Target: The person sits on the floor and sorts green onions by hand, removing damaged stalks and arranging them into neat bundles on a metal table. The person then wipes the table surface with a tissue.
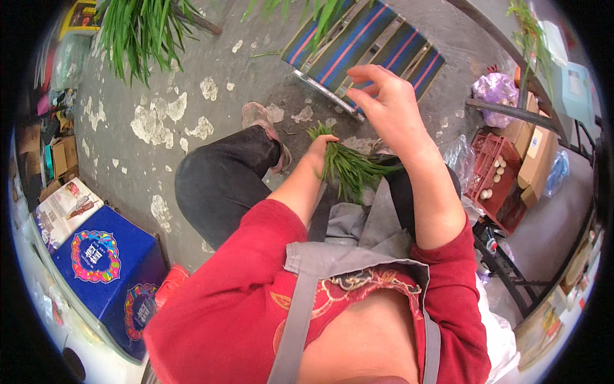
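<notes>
My left hand (322, 150) grips a bunch of long green leaves, probably Chinese chives (352, 170), above my lap. The leaf ends fan out to the right over the grey apron (355, 223). My right hand (386, 98) is raised farther forward, its thumb and fingers apart, with nothing visible between them. Below and beyond it stands a folding stool with a striped fabric seat (360, 43). More green leaves (331, 17) hang over the stool's far left side at the top edge. A larger bunch of the same leaves (141, 41) shows at the upper left.
A blue printed box (108, 259) stands at my left, beside a white printed carton (69, 209). On my right are a red plastic crate (484, 180) with several eggs (499, 168), cardboard boxes (537, 149) and a purple plastic bag (496, 96). A dark metal frame (518, 108) crosses there.
</notes>
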The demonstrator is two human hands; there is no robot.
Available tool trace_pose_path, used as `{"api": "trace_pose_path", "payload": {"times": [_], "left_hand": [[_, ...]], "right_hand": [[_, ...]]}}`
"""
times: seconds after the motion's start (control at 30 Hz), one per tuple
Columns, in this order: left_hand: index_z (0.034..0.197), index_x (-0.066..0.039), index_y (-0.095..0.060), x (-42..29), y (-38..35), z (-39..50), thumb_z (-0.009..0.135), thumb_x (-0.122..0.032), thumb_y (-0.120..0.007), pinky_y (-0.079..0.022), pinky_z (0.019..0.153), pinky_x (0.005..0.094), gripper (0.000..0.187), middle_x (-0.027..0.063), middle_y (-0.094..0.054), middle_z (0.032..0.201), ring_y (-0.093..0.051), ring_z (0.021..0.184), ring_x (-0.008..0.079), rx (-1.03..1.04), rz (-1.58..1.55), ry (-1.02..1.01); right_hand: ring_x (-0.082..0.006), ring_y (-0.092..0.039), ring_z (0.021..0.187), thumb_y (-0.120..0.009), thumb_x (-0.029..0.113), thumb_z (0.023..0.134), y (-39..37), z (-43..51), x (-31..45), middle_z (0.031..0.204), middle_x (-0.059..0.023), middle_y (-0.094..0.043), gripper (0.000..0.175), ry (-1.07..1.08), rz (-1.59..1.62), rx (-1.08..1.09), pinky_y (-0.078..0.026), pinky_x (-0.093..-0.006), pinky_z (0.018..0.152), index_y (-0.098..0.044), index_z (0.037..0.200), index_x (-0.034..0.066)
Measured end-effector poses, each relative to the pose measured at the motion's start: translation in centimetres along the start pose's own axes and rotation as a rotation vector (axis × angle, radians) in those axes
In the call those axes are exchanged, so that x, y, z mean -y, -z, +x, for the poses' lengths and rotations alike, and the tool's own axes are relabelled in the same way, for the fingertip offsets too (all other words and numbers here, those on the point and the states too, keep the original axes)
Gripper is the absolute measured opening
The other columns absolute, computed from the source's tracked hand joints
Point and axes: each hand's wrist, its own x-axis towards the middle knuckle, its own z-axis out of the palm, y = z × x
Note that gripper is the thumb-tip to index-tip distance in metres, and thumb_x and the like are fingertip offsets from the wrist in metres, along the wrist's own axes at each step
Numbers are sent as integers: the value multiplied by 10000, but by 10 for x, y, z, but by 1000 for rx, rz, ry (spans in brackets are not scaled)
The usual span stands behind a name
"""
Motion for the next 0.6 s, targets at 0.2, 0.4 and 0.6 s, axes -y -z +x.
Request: {"api": "trace_pose_path", "payload": {"times": [0.2, 0.4, 0.6], "left_hand": [[819, 7, -641, -3, 18, 11, 840, -171, -535, -536, 664, 402, 208, 138, -665, 770, -641, 671, 278, 14, 137, -98], [828, -4, -648, 2, 32, 28, 841, -157, -538, -540, 670, 389, 189, 131, -668, 794, -646, 693, 268, -14, 98, -93], [817, -30, -651, -12, 44, 30, 839, -159, -562, -534, 639, 368, 158, 106, -661, 793, -643, 678, 232, 117, 116, -43]], "right_hand": [[-220, -643, 740, -677, 96, 786, 4, -2, -3, 939, -136, -682, 264, 31, 64, -98, -514, -334, 683, -664, 1035, 9], [-97, -581, 664, -685, 76, 794, 6, -6, -5, 897, -80, -700, 252, 35, 82, -127, -488, -266, 617, -670, 1037, 10], [-219, -644, 741, -681, 94, 783, 4, 0, -8, 926, -129, -690, 242, 11, 107, -140, -514, -329, 689, -672, 1013, 18]]}}
